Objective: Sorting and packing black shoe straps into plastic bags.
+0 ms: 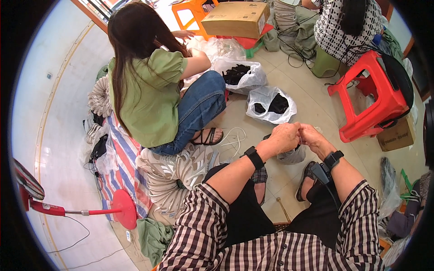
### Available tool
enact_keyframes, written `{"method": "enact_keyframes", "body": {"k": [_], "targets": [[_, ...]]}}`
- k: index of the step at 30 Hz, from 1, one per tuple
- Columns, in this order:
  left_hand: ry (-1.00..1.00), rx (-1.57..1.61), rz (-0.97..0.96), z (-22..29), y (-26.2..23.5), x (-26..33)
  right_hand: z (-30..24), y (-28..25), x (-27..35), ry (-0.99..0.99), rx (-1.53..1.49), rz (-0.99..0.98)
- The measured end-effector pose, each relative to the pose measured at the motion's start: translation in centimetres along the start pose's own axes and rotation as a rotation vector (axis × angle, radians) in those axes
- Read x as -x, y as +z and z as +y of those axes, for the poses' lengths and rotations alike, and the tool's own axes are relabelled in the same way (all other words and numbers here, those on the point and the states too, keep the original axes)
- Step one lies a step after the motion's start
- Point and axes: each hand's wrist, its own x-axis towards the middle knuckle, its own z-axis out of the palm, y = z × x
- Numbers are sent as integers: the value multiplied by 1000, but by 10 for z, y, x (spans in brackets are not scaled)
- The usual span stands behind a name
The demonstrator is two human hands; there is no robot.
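Observation:
My left hand point(282, 137) and my right hand point(315, 139) meet in front of me above my knees, fingertips pressed together. Both are closed, the fingers bent inward. Whatever is pinched between them is too small or too hidden to name. Just below the hands, partly covered by them, a greyish plastic bag point(291, 156) stands on the floor between my feet. Beyond my hands sits a white plastic bag point(267, 113) with black pieces point(278, 104) in its mouth. Behind it, another white bag point(256, 80) also holds black pieces.
A person in a green top point(151, 95) crouches at the left, beside coiled bundles of pale strips point(169, 174). A red-based fan point(124, 209) stands at lower left. To the right are a red plastic stool point(348, 101) and a cardboard box point(398, 135). Another person point(346, 31) sits far right.

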Motion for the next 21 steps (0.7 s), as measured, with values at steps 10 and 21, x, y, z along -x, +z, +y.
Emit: {"method": "enact_keyframes", "body": {"k": [10, 21], "targets": [[-22, -13, -25, -2, 1, 0, 1, 3, -1, 4, 23, -16], [-10, -11, -4, -2, 1, 0, -2, 4, 2, -3, 37, -4]]}}
